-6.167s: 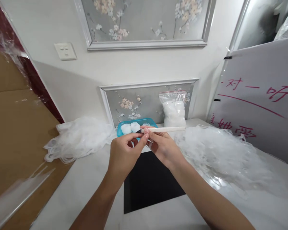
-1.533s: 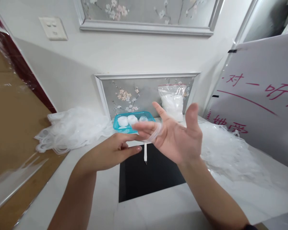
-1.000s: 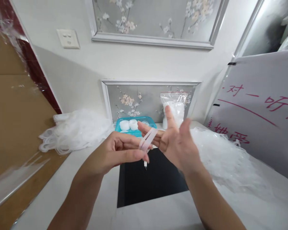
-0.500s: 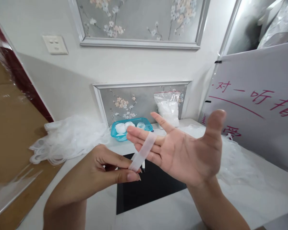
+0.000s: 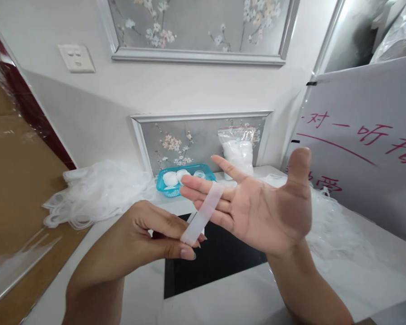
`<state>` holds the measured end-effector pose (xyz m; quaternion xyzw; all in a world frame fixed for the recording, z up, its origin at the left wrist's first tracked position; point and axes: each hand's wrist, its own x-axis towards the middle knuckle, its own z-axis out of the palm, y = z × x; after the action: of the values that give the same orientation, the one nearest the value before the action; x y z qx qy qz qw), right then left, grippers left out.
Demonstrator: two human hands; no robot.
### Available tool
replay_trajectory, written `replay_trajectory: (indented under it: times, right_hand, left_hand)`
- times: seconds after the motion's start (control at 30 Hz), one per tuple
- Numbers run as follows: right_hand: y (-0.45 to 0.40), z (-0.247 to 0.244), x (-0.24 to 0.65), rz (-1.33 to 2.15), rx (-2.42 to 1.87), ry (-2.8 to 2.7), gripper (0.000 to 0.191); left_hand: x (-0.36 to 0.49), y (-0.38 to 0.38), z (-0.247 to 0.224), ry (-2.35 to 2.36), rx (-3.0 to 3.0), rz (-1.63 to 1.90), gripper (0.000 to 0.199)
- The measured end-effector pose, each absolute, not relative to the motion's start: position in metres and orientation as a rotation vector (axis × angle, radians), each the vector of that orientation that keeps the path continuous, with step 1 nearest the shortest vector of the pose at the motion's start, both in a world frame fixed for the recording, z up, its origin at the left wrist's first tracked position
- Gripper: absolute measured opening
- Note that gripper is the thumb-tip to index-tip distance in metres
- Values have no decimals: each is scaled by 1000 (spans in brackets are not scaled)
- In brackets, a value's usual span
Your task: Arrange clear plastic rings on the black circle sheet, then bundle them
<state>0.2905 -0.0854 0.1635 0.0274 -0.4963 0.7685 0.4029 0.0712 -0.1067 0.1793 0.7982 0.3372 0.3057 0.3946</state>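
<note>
A translucent white band (image 5: 203, 216) is looped around several fingers of my right hand (image 5: 257, 212). That hand is palm toward me, thumb raised, fingers stretched to the left, with the index finger apart and outside the loop. Thumb and fingers of my left hand (image 5: 162, 237) pinch the lower end of the band, pulling it down and left from the other fingers. Both hands are above a black rectangular mat (image 5: 216, 266) on the white tabletop (image 5: 142, 289).
Behind my hands stands a blue basket (image 5: 160, 180) holding white rolls and a clear ring. A zip bag (image 5: 238, 153) of white items leans on the wall. Heaps of translucent white rings (image 5: 98, 194) lie left and right. Cardboard (image 5: 20, 180) borders the left, a whiteboard (image 5: 358, 167) the right.
The band is drawn slightly wider between my hands, and the fingers of my left hand have shifted a little behind it. The view has moved slightly.
</note>
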Motion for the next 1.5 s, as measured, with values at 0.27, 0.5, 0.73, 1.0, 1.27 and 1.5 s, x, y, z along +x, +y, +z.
replay_trajectory:
  times: [0.27,0.5,0.73,1.0,1.27,1.5]
  right_hand:
    - [-81,159,293,1959,115,-1297,94]
    - [-79,159,293,1923,68,-1358,98]
    - [-81,160,292,1929,91,-1332,97]
    - [-81,161,295,1943,40,-1406,94]
    - [-80,162,297,1972,110,-1402,101]
    - [-79,162,299,2006,150,-1374,107]
  left_hand:
    - [74,-108,180,934,1977,873,4]
    - [74,-108,177,990,1934,862,6]
    - [74,-110,178,954,1934,838,11]
    - [74,-112,180,900,1944,839,10]
    - [73,-112,180,873,1924,830,9]
    - [71,-113,180,864,1914,810,10]
